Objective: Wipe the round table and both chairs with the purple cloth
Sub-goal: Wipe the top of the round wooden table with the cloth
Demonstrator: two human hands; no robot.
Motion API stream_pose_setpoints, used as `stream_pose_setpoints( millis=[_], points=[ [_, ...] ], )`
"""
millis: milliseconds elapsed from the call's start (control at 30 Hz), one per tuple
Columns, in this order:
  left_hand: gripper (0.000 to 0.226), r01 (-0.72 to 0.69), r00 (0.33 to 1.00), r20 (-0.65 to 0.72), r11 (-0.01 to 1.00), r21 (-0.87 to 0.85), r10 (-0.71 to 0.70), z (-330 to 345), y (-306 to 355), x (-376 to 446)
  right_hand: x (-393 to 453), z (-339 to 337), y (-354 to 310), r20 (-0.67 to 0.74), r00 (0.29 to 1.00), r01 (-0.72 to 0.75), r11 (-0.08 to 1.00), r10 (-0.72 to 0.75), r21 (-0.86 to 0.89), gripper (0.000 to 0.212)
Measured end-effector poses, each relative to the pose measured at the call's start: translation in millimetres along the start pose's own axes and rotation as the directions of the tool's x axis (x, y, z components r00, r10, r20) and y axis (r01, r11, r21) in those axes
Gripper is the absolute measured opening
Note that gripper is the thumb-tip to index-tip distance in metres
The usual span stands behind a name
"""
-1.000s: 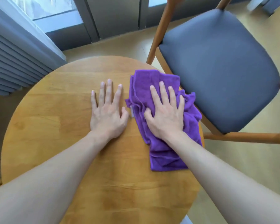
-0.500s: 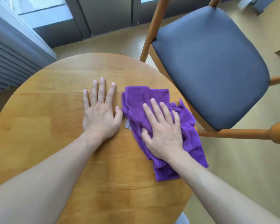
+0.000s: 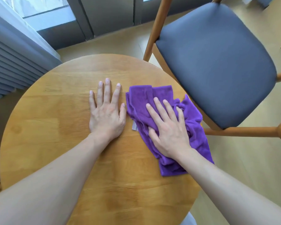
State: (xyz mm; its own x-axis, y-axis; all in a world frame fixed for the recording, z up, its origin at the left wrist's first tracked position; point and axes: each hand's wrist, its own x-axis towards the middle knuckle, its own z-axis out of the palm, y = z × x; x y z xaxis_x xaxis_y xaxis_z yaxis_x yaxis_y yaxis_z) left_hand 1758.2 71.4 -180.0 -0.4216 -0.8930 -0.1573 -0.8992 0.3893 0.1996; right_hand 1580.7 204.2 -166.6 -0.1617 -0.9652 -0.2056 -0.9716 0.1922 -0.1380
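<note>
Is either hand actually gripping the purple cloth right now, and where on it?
Neither grips it. The right hand presses flat on the middle of the purple cloth; the left hand lies flat on the round table.

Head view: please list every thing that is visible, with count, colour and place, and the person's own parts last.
round table: one, light wood, centre and left.
purple cloth: one, purple, crumpled on the table's right side, reaching its edge.
chair: one, wooden frame with dark grey seat, right of the table.
curtain: one, grey, far left.
window frame: dark grey, top.
floor: beige, around the table.
hands: left hand flat on the bare table; right hand flat, pressing the cloth.
</note>
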Motion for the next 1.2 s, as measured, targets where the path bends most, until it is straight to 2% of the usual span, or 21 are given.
stream_pose_setpoints(
  millis=[67,200,300,367,467,533,600,667,767,833,900,967,1033,1133,1200],
  points=[
    [0.069,0.005,1.0,0.005,1.0,-0.001,-0.005,-0.5,0.1,-0.1,-13.1,0.2,15.9,0.005,0.999,-0.046,0.999,0.046,-0.007,0.074],
    [0.069,0.009,1.0,0.006,1.0,0.005,-0.009,-0.6,-1.7,2.1,31.4,-7.2,18.7,-0.003,0.942,-0.336,0.941,0.337,0.042,0.071],
    [0.068,0.013,1.0,-0.003,1.0,-0.004,-0.013,-0.5,-3.9,3.8,72.5,-9.4,-7.2,-0.02,0.913,-0.405,0.911,0.408,0.084,0.071],
    [0.068,0.011,1.0,-0.015,1.0,-0.002,-0.011,0.6,-3.4,2.4,77.6,-6.8,-27.8,-0.035,0.933,-0.353,0.931,0.358,0.096,0.071],
    [0.069,-0.001,1.0,-0.019,1.0,-0.006,0.001,1.5,-3.9,0.7,44.7,-0.2,-46.0,-0.026,0.987,-0.16,0.986,0.161,0.046,0.072],
    [0.069,0.0,1.0,-0.014,1.0,-0.013,0.0,2.1,-5.2,0.0,11.5,5.4,-42.5,-0.01,0.999,-0.041,0.999,0.041,0.021,0.073],
    [0.068,0.007,1.0,-0.02,1.0,-0.01,-0.007,1.9,-3.9,-1.3,-12.3,9.5,-25.8,0.004,1.0,0.015,1.0,-0.015,0.008,0.074],
    [0.068,0.008,1.0,-0.026,1.0,-0.019,-0.008,0.6,-0.5,-1.4,-17.1,7.1,-2.2,0.009,1.0,-0.013,1.0,0.013,0.003,0.076],
    [0.069,0.01,1.0,-0.011,1.0,-0.013,-0.01,0.3,-0.3,1.3,12.6,-1.6,15.8,0.012,0.987,-0.16,0.987,0.159,0.018,0.077],
    [0.069,0.011,1.0,-0.011,1.0,-0.004,-0.012,0.7,-2.8,1.9,38.9,-6.7,4.9,0.001,0.959,-0.283,0.957,0.283,0.069,0.078],
    [0.069,0.011,1.0,-0.015,1.0,-0.006,-0.011,1.2,-3.9,1.8,51.7,-6.0,-16.1,0.01,0.939,-0.342,0.933,0.343,0.111,0.079],
    [0.069,0.007,1.0,-0.013,1.0,-0.012,-0.007,1.3,-4.7,0.2,39.2,-2.1,-37.1,0.025,0.958,-0.285,0.951,0.284,0.122,0.081],
    [0.07,-0.001,1.0,-0.009,1.0,-0.019,0.001,0.6,-4.1,-0.1,8.9,3.6,-48.7,0.03,0.988,-0.155,0.984,0.153,0.091,0.083],
    [0.069,0.007,1.0,-0.015,0.999,-0.038,-0.007,-0.7,-2.8,0.8,-27.9,7.6,-37.1,0.036,0.999,-0.023,0.999,0.022,0.039,0.085],
    [0.069,0.007,1.0,-0.024,1.0,-0.023,-0.007,0.4,-2.2,0.7,-31.8,5.6,-17.5,0.046,0.999,-0.01,1.0,0.01,0.0,0.086]
  ],
)
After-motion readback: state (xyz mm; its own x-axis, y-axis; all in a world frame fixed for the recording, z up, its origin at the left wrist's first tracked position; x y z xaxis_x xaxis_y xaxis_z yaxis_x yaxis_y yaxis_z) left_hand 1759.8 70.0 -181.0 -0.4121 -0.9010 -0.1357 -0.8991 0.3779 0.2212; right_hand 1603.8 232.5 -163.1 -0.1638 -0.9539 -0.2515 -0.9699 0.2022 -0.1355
